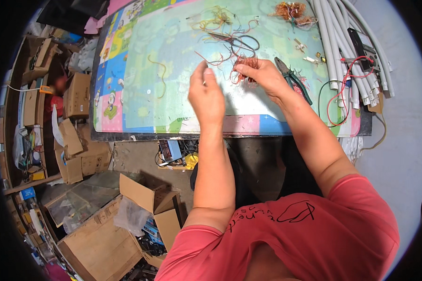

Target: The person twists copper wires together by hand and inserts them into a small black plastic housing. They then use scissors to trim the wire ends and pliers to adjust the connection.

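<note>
My right hand (266, 78) is closed on a tangled bundle of reddish copper wire (245, 65), thumb on top, above the table mat. To its left my left hand (207, 96) is raised, slightly blurred, its thumb and fingers apart with nothing visible between them. A thin red wire (211, 61) stretches just beyond the left fingertips toward the bundle. Farther off, black-handled scissors (239, 43) lie partly spread. Right of the bundle rest dark pliers with green handles (293, 79), among short red wire scraps.
Loose yellowish wires (215, 18) and a copper wire heap (290, 10) lie at the table's far side. White tubes (332, 42) line the right edge, with a black meter (362, 49) and red lead on them. Cardboard boxes (103, 234) and a shelf (18, 93) stand at left.
</note>
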{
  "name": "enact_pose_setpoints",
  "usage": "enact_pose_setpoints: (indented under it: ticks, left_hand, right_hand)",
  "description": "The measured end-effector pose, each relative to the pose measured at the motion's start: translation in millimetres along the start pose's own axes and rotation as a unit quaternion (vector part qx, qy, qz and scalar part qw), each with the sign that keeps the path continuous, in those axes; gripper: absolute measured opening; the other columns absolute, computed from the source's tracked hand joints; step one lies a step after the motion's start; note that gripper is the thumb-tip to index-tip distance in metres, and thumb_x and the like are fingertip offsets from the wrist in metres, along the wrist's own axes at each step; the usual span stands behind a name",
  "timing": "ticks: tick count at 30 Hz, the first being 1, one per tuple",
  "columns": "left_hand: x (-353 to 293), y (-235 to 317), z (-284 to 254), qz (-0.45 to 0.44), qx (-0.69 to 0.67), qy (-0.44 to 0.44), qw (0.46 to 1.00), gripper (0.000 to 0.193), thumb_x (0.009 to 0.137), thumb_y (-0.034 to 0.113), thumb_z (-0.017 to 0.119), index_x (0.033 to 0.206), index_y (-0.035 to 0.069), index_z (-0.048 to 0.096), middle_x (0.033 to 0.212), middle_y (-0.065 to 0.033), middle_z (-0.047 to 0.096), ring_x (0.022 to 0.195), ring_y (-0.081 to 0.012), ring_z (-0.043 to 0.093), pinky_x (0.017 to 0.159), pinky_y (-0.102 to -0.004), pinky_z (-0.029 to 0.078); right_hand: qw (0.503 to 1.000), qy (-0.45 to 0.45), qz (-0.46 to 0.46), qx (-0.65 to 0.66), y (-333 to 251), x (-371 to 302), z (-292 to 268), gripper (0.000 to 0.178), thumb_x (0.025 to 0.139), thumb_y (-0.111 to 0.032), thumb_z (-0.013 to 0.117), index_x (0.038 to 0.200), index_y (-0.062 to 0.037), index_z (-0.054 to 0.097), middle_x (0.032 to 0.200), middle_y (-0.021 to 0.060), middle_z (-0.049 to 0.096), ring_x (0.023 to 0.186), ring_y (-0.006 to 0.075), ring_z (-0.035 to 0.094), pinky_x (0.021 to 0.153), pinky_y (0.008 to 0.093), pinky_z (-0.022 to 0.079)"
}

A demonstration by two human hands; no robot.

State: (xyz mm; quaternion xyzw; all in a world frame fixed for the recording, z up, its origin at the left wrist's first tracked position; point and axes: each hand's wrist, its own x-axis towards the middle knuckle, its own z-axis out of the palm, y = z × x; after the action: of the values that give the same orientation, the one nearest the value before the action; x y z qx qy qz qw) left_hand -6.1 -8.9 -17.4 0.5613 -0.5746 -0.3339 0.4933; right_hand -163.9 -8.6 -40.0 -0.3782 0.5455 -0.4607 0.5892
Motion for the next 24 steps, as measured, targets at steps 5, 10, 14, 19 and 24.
enact_pose_setpoints:
  ticks: [5,10,14,19,24]
  left_hand:
    - [-16,4,25,-0.057,0.004,-0.144,0.988,0.044,0.095,0.021,0.041,0.126,-0.010,0.044,0.113,-0.0278,0.058,0.106,-0.0348,0.058,0.091,-0.0386,0.045]
    - [-13,16,16,-0.189,-0.152,-0.259,0.935,0.031,0.092,0.012,0.043,0.118,-0.004,0.051,0.096,-0.0110,0.058,0.077,-0.0144,0.055,0.067,-0.0282,0.047]
    - [-12,16,2,-0.170,-0.213,-0.355,0.894,0.038,0.078,0.009,0.053,0.114,-0.002,0.050,0.095,-0.0050,0.053,0.080,-0.0126,0.048,0.070,-0.0274,0.042]
    - [-13,16,-2,-0.132,-0.193,-0.370,0.899,0.038,0.074,0.006,0.055,0.111,0.000,0.050,0.091,-0.0024,0.051,0.078,-0.0111,0.046,0.069,-0.0251,0.040]
    - [-9,11,-10,-0.199,-0.280,-0.388,0.855,0.030,0.077,0.014,0.062,0.102,0.000,0.055,0.083,-0.0014,0.052,0.073,-0.0120,0.047,0.065,-0.0263,0.039]
  right_hand:
    - [0.993,0.004,-0.112,-0.030,10,0,13,0.035,0.087,-0.028,0.061,0.106,0.0015,0.057,0.103,0.0114,0.057,0.088,0.0180,0.056,0.078,0.0293,0.047]
    - [0.974,-0.003,-0.188,-0.129,7,-8,18,0.047,0.092,-0.040,0.048,0.120,-0.0016,0.047,0.113,0.0162,0.042,0.098,0.0250,0.053,0.082,0.0331,0.047]
    - [0.975,-0.113,-0.165,-0.096,3,-9,12,0.059,0.094,-0.047,0.041,0.129,-0.0004,0.037,0.116,0.0183,0.038,0.103,0.0290,0.051,0.082,0.0351,0.048]
    - [0.959,-0.152,-0.157,-0.182,-10,-20,12,0.068,0.094,-0.052,0.037,0.133,0.0032,0.032,0.124,0.0201,0.034,0.110,0.0267,0.048,0.094,0.0349,0.041]
    - [0.963,-0.192,-0.128,-0.137,-15,-22,3,0.065,0.093,-0.049,0.043,0.132,0.0027,0.037,0.116,0.0142,0.045,0.109,0.0210,0.047,0.098,0.0326,0.035]
